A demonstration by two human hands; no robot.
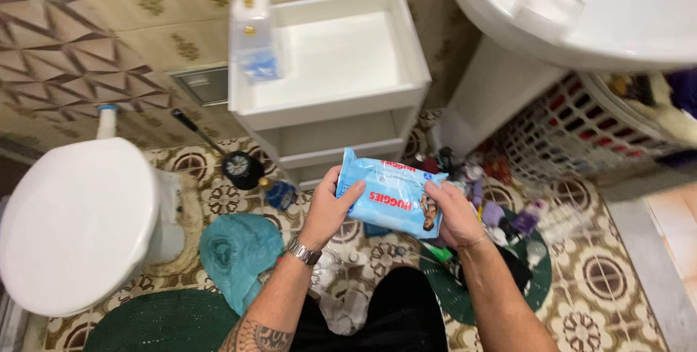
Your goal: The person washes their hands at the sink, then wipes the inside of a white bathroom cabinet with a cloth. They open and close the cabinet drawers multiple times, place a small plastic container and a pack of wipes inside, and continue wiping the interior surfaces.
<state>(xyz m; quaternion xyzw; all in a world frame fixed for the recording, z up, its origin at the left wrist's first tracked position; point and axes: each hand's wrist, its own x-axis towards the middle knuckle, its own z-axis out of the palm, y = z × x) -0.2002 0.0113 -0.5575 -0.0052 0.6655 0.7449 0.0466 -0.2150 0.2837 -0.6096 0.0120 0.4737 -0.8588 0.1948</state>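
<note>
Light blue wipes pack [388, 191], gripped by left hand [330, 207], right hand [451, 214]

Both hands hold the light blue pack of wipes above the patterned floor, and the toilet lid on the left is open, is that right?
Not quite. The head view shows the toilet lid closed. The rest holds: left hand and right hand both hold the light blue pack of wipes above the patterned floor.

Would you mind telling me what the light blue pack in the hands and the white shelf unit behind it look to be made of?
The light blue pack looks like soft plastic film: glossy, crinkled, dented under the left hand and right hand. The white shelf unit seems to be painted or laminated board, possibly plastic: smooth, matte, with straight flat edges.
</note>
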